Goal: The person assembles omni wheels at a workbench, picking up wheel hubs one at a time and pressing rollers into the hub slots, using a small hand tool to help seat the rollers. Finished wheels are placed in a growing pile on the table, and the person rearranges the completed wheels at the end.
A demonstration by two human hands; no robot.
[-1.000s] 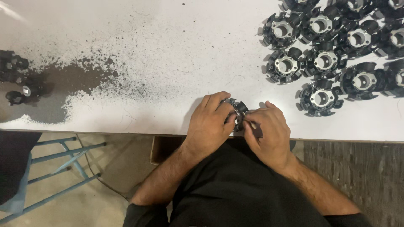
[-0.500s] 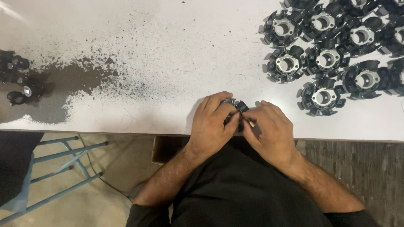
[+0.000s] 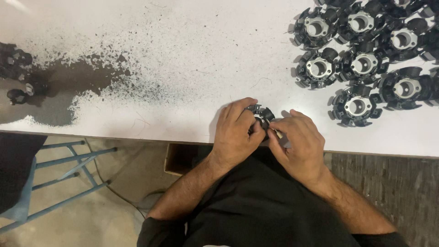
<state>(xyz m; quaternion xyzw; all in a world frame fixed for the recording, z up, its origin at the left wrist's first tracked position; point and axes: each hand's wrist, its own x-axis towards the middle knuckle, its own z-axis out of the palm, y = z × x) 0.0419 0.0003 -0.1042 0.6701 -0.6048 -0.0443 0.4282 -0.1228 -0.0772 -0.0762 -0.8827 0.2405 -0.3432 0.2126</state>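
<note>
Since a second ago, hardly any movement: both hands still pressed together at the near edge of the table, the view drifted a little so that the pile of parts sits slightly higher and further right in the frame.

Head view: left hand curled over a small black ring-shaped part with a pale metal centre, fingers wrapped on its left side and clamped on it. Right hand touching the left, fingertips pinching the same part from the right, with a thin pale sliver showing between thumb and finger; what that sliver is, cannot tell. Part held just above the white table, close to its front edge, mostly hidden by the fingers. Both forearms bare, coming up from a black garment at the bottom.

Far right and upper right on the table: a cluster of finished black finned parts with silver hubs, lying flat, touching one another, well apart from the hands. On the left of the table: a dark patch of powder or grit, thinning into scattered specks toward the middle, with a few small dark pieces at the left edge. Below the table edge: a blue metal stool frame on a bare floor, and a brown cardboard box just under the tabletop.
</note>
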